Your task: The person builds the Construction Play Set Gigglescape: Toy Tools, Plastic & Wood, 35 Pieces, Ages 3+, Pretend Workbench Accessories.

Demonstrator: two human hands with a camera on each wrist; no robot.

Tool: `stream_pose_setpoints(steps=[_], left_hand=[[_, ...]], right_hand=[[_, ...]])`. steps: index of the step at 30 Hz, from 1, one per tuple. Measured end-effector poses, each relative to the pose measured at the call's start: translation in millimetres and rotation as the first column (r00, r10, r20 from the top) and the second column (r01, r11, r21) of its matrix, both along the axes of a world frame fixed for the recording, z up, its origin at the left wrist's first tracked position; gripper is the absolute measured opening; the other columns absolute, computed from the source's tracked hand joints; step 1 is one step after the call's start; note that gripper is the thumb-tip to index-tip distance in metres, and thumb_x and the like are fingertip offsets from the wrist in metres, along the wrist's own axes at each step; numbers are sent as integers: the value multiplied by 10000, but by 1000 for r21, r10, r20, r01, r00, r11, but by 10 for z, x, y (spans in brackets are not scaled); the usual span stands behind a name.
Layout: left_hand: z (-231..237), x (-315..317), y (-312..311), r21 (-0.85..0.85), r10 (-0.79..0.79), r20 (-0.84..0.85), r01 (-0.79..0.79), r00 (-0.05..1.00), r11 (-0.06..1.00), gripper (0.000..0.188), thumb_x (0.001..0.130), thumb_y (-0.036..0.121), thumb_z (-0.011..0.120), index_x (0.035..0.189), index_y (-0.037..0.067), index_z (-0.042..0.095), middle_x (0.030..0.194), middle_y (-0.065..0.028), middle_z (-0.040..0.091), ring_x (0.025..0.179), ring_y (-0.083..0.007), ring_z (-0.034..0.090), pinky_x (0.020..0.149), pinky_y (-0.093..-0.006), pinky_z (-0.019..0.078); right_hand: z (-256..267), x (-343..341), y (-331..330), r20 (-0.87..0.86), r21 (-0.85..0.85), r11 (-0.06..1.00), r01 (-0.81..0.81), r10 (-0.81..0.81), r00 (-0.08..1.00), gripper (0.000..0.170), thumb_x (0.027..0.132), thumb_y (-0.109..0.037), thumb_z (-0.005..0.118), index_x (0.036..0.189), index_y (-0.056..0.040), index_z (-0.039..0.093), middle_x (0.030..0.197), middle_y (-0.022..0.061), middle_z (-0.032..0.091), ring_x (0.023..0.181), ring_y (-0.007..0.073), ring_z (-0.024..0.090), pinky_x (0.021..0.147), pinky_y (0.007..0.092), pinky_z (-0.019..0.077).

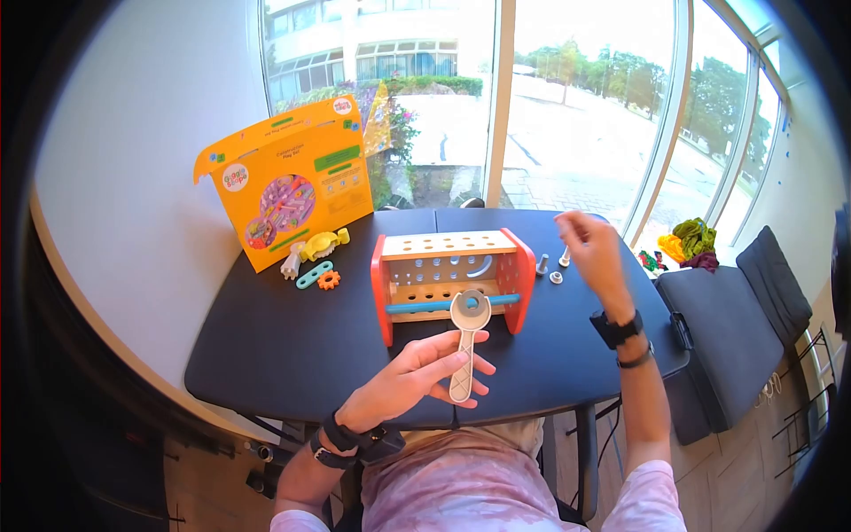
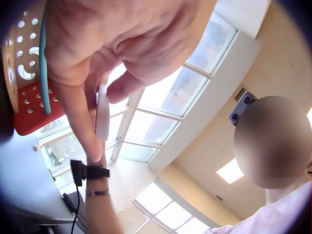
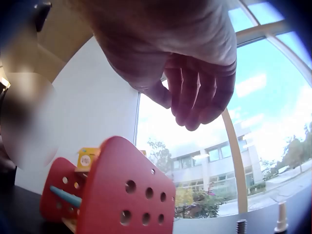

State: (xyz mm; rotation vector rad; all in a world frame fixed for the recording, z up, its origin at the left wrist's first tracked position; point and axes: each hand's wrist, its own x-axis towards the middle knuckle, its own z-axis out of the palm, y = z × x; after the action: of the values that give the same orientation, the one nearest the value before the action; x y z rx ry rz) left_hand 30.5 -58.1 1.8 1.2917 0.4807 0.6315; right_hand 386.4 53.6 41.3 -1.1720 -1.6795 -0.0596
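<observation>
My left hand (image 1: 403, 377) pinches the handle of a pale toy wrench (image 1: 463, 359) between thumb and fingers, its round notched head pointing away from me. Behind the wrench head stands a toy workbench (image 1: 525, 288) with red side panels, perforated boards and a blue rod (image 1: 417, 307) across its front. To the right of the workbench my right hand (image 1: 592, 257) is raised, fingers loosely bent and holding nothing, as the right wrist view shows. Below it on the table are a grey bolt (image 1: 542, 264), a pale bolt (image 1: 565, 258) and a small nut-like piece (image 1: 556, 277).
At the left of the black table (image 1: 284, 355) stands an orange box (image 1: 301, 195). Before it lie yellow and pale toy pieces (image 1: 324, 246), a teal strip (image 1: 314, 276) and an orange gear (image 1: 329, 280). A dark padded chair (image 1: 745, 310) stands at the right.
</observation>
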Motion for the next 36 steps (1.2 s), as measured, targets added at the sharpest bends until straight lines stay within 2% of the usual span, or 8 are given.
stream_pose_setpoints(steps=[4, 7, 16, 19, 22, 26, 31, 36], left_hand=[[-16, 10, 29, -56, 4, 13, -3, 1000, 998, 526, 1210, 238, 506, 1692, 40, 438, 1391, -194, 700, 1211, -296, 758, 1022, -475, 672], [-12, -2, 54, -87, 11, 26, -9, 1000, 996, 533, 1207, 240, 514, 1694, 37, 434, 1399, -192, 696, 1214, -294, 756, 1030, -480, 668], [-47, 0, 163, -144, 18, 59, -9, 998, 990, 553, 1200, 248, 538, 1701, 46, 419, 1420, -179, 693, 1233, -278, 746, 1063, -491, 649], [-78, 11, 215, -162, 11, 80, 2, 997, 987, 565, 1197, 248, 547, 1705, 44, 407, 1434, -179, 686, 1242, -285, 744, 1070, -493, 646], [-102, 33, 295, -175, 3, 112, 17, 994, 984, 562, 1193, 236, 549, 1700, 40, 405, 1451, -181, 678, 1256, -294, 742, 1077, -492, 642], [-117, 89, 447, -193, -1, 131, 26, 991, 981, 505, 1189, 207, 544, 1654, 32, 448, 1475, -184, 672, 1279, -305, 735, 1092, -488, 635], [-65, 169, 584, -188, -1, 133, 27, 991, 982, 452, 1189, 200, 539, 1604, 27, 489, 1490, -185, 668, 1292, -304, 731, 1112, -478, 625], [-57, 262, 728, -199, 19, 152, 12, 988, 980, 446, 1187, 217, 546, 1580, 10, 506, 1485, -183, 675, 1286, -300, 734, 1120, -462, 622]], right_hand=[[-573, 275, 585, 652, -31, 997, 77, -38, 757, 276, 967, 2, 690, 1193, -80, 827, 1103, 90, 797, 1104, 325, 763, 1021, 482, 597], [-934, 305, 715, 798, -1, 981, 196, -118, 592, 301, 944, 29, 674, 1157, -116, 828, 1171, 77, 769, 1216, 293, 717, 1169, 592, 496], [-1025, 260, 1040, 863, -131, 920, 370, -78, 499, 161, 955, -84, 701, 1043, -155, 816, 1111, 67, 758, 1177, 298, 708, 1048, 578, 512], [-741, 147, 919, 799, -140, 935, 324, -86, 595, 152, 946, -110, 705, 1057, -117, 809, 1059, 88, 787, 1091, 328, 750, 983, 556, 558], [-377, 49, 792, 530, -247, 956, 159, -4, 848, 153, 946, -131, 721, 1075, -75, 783, 1046, 123, 817, 1002, 387, 781, 913, 513, 604], [-140, -89, 789, 111, -216, 976, -17, 41, 993, 212, 982, -168, 762, 1133, -27, 717, 1061, 166, 820, 955, 349, 800, 892, 443, 630], [-128, -352, 881, -425, -181, 895, -408, 303, 853, 325, 1060, -178, 759, 1309, -31, 609, 1252, 165, 770, 1168, 220, 740, 1000, 367, 602], [-86, -618, 759, -664, -177, 705, -687, 430, 612, 335, 1107, -160, 719, 1374, -50, 548, 1371, 161, 716, 1273, 209, 695, 1072, 342, 571]])
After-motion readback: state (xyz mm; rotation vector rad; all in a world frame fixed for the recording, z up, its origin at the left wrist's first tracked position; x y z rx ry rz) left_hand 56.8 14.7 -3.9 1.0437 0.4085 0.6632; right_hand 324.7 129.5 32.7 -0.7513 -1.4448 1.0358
